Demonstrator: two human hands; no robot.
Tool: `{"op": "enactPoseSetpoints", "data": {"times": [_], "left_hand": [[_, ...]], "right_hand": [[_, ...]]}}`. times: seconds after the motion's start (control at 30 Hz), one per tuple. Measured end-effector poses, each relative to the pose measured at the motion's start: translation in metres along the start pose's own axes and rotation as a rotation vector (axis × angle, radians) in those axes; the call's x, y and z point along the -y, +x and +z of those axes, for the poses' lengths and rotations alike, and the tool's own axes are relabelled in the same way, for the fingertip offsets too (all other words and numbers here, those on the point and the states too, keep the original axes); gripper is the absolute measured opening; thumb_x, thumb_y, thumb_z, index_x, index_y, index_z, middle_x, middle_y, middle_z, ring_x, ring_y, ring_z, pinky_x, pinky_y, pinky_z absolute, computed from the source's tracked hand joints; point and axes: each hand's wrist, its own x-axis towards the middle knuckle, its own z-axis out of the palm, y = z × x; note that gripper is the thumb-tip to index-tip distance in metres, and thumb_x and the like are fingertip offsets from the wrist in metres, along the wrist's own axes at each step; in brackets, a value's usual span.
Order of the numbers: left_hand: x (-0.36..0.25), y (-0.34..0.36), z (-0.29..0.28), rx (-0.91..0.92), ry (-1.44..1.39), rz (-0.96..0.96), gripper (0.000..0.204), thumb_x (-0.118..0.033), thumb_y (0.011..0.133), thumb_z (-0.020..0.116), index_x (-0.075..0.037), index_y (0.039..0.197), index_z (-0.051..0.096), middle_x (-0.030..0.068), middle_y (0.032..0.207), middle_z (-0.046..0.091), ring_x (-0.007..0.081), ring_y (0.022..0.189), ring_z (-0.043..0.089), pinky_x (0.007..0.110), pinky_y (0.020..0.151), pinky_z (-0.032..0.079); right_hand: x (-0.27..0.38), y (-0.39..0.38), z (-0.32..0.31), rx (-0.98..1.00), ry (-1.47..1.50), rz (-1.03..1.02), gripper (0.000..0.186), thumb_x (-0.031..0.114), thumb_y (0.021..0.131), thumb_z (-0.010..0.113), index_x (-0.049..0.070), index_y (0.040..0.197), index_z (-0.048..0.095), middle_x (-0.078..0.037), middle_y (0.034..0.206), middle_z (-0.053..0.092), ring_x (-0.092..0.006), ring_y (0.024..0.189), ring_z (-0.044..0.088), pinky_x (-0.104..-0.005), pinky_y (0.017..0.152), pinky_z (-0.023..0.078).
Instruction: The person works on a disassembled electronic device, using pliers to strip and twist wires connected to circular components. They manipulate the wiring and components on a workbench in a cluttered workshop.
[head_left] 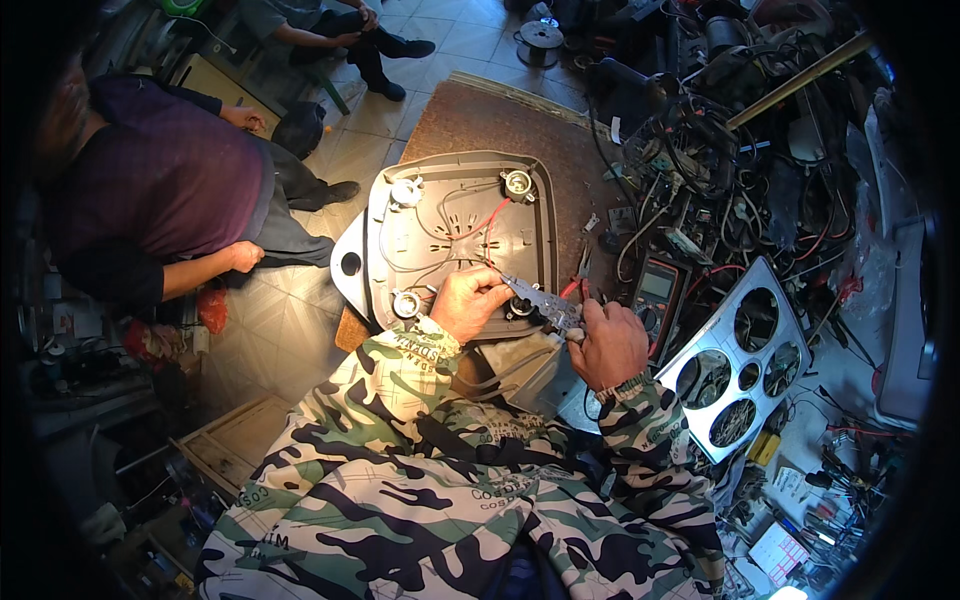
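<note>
A grey plastic housing (pixel 455 165) lies open on the brown board, with round metal fittings at its corners and grey and red wires (pixel 495 217) running across its inside. Over its near edge, my left hand (pixel 468 305) is closed, thumb and fingers pinched near the wire ends; the exact wire between them is too small to make out. My right hand (pixel 612 345) is wrapped round a flat silvery wire stripper (pixel 545 300), whose tip reaches the left fingertips. Part of the tool is hidden by the right fingers.
Red-handled pliers (pixel 582 277) and a multimeter (pixel 657 285) lie right of the housing. A metal plate with round holes (pixel 718 350) leans nearby. Tangled cables and parts (pixel 700 190) crowd the right. One person (pixel 170 190) stands at left; another (pixel 330 35) sits farther back.
</note>
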Motion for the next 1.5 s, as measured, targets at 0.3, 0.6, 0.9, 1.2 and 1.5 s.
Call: {"op": "enactPoseSetpoints", "data": {"times": [0.3, 0.6, 0.9, 1.2, 1.5], "left_hand": [[0.003, 0.002, 0.006, -0.026, 0.037, 0.048, 0.012, -0.008, 0.094, 0.077, 0.004, 0.097, 0.076, 0.0061, 0.082, 0.069, 0.0114, 0.076, 0.062, 0.029, 0.068, 0.052], [0.005, -0.009, 0.006, 0.033, -0.254, -0.054, 0.014, -0.014, 0.101, 0.072, -0.001, 0.095, 0.072, -0.0040, 0.081, 0.063, 0.0046, 0.074, 0.054, 0.025, 0.067, 0.047], [-0.011, -0.008, -0.003, 0.157, -0.061, -0.057, 0.030, -0.024, 0.104, 0.061, 0.000, 0.087, 0.066, 0.0070, 0.073, 0.065, 0.0131, 0.058, 0.060, 0.031, 0.057, 0.048], [0.014, -0.006, 0.007, 0.231, -0.230, -0.121, 0.035, -0.032, 0.108, 0.063, 0.002, 0.104, 0.068, 0.0034, 0.087, 0.071, 0.0101, 0.068, 0.063, 0.027, 0.064, 0.050], [0.004, -0.004, 0.006, 0.223, -0.174, -0.179, 0.031, -0.032, 0.108, 0.063, -0.002, 0.104, 0.068, 0.0001, 0.076, 0.064, 0.0082, 0.062, 0.058, 0.025, 0.058, 0.046]], "right_hand": [[-0.007, -0.001, 0.004, 0.005, 0.036, 0.007, 0.033, 0.023, 0.077, 0.082, 0.007, 0.100, 0.065, -0.017, 0.095, 0.064, -0.0385, 0.094, 0.066, -0.0498, 0.083, 0.052], [-0.009, -0.007, 0.021, -0.068, 0.047, -0.019, 0.035, 0.025, 0.071, 0.085, 0.011, 0.094, 0.062, -0.016, 0.090, 0.063, -0.0399, 0.086, 0.066, -0.0529, 0.076, 0.054], [-0.012, 0.003, 0.027, -0.063, 0.014, -0.038, 0.032, 0.030, 0.078, 0.081, 0.008, 0.095, 0.065, -0.017, 0.086, 0.065, -0.0401, 0.081, 0.069, -0.0526, 0.071, 0.055], [-0.009, -0.003, 0.019, -0.030, 0.106, 0.005, 0.030, 0.029, 0.080, 0.079, 0.007, 0.093, 0.064, -0.021, 0.087, 0.067, -0.0425, 0.081, 0.069, -0.0545, 0.071, 0.055], [-0.012, -0.001, 0.024, 0.077, 0.134, 0.036, 0.030, 0.031, 0.081, 0.078, 0.006, 0.093, 0.066, -0.022, 0.087, 0.071, -0.0436, 0.082, 0.071, -0.0545, 0.073, 0.056]]}}
